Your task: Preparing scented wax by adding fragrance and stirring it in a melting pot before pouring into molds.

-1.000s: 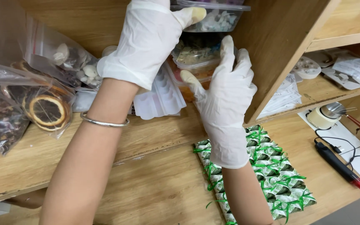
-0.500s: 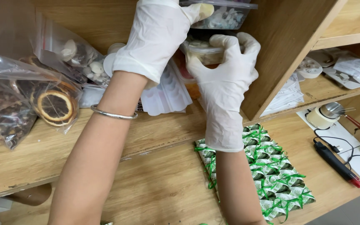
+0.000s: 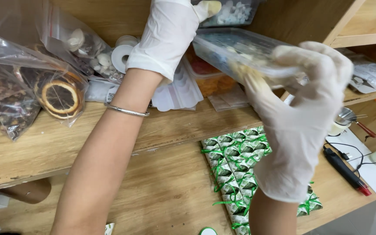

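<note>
Both my hands wear white gloves. My right hand [image 3: 303, 104] grips the end of a clear lidded plastic container [image 3: 236, 50] and holds it tilted out of the shelf stack. My left hand [image 3: 170, 30] reaches up to another clear container [image 3: 236, 11] of pale pieces at the top edge; its fingertips press against it. A metal bangle [image 3: 125, 110] circles my left wrist. A container with orange contents [image 3: 209, 80] sits on the wooden shelf [image 3: 57, 143] below the lifted one.
Clear bags of dried fruit slices [image 3: 59, 98] and dark dried pieces [image 3: 9, 109] lie at the shelf's left, with a white tape roll [image 3: 120, 56] behind. Green-and-white wrapped packets [image 3: 236, 174] lie in rows on the desk. A black-and-red tool [image 3: 347, 169] rests at right.
My right hand has pulled the clear container out of the stack toward me and to the right. My left hand stays up at the top container.
</note>
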